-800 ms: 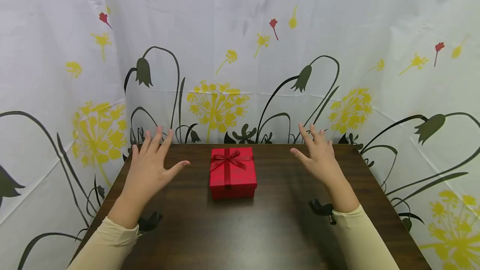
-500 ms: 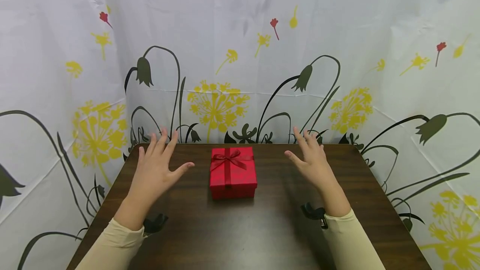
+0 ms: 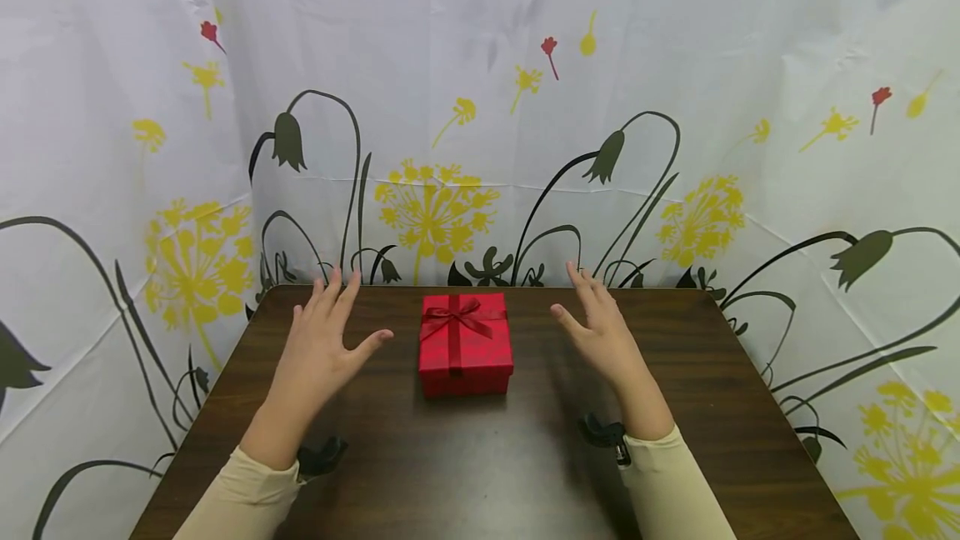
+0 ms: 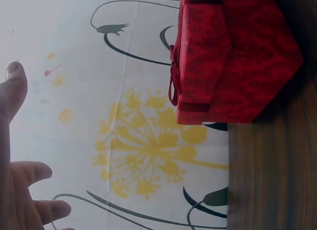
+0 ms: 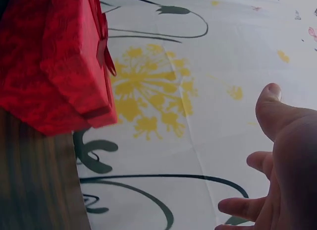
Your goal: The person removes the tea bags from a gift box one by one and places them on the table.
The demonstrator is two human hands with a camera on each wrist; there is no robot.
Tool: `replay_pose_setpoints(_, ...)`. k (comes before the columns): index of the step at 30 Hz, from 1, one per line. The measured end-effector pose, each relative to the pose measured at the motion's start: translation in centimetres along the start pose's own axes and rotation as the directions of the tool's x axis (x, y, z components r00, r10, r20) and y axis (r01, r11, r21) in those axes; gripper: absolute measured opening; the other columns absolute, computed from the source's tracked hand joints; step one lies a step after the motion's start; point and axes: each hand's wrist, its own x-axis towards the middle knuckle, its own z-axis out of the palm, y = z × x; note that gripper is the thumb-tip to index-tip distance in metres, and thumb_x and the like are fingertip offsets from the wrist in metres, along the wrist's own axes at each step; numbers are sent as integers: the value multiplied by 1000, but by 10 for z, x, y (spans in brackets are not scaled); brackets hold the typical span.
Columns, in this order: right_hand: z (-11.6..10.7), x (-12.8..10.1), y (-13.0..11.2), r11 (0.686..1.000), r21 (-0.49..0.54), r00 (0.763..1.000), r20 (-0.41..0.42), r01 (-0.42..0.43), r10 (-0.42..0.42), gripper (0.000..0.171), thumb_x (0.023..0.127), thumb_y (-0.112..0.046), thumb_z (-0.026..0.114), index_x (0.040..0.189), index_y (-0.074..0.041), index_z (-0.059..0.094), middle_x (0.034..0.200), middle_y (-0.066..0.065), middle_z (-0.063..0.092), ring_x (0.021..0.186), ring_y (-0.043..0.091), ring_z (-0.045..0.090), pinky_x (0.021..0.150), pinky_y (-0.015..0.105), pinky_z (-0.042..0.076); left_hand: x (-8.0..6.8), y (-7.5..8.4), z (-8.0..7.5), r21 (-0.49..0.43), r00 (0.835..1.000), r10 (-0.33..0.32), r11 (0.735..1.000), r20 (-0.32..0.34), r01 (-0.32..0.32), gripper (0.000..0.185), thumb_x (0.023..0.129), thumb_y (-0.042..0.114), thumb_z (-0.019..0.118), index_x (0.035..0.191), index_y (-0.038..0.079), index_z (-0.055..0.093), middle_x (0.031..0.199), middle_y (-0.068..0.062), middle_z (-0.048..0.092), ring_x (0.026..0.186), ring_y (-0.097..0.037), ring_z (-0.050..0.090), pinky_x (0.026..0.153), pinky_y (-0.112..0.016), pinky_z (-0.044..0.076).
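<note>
A red gift box (image 3: 466, 345) with a red ribbon bow stands near the middle of the dark wooden table (image 3: 487, 457). My left hand (image 3: 327, 340) hovers to its left with fingers spread, palm turned toward the box. On the other side my right hand (image 3: 596, 329) is held the same way, fingers straight. Neither hand touches the box. The left wrist view shows the gift box (image 4: 233, 61) and my left fingertips (image 4: 15, 81) apart from it. In the right wrist view the gift box (image 5: 54, 66) lies away from my right thumb (image 5: 277, 111).
A white curtain (image 3: 480, 107) printed with yellow and dark flowers hangs close behind the table and wraps both sides. The table's far edge runs just behind the box. Cream sleeves (image 3: 240, 498) cover both forearms, with a black wrist mount (image 3: 603, 433) under each.
Both hands have moved inward toward the box, the left hand rightward and the right hand leftward, staying spread. The box has not moved.
</note>
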Motion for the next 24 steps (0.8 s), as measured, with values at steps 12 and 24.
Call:
replay_pose_setpoints(12, 30, -3, -3, 993, 115, 1000, -17, -17, 19, 77, 107, -61, 60, 173, -37, 29, 169, 13, 45, 156, 37, 44, 125, 67, 38, -2, 3, 21, -126, 998, -35, 991, 49, 41, 110, 99, 71, 67, 178, 17, 11, 182, -22, 16, 167, -55, 13, 128, -77, 18)
replay_pose_setpoints(24, 52, -8, -12, 975, 190, 993, 18, -116, 115, 80, 102, -46, 77, 170, -40, 36, 153, 15, 57, 138, 40, 65, 110, 62, 55, -3, 8, 40, -221, 987, -110, 966, 115, 133, 112, 99, 74, 64, 177, 15, 10, 176, -28, 30, 160, -53, 35, 124, -74, 34)
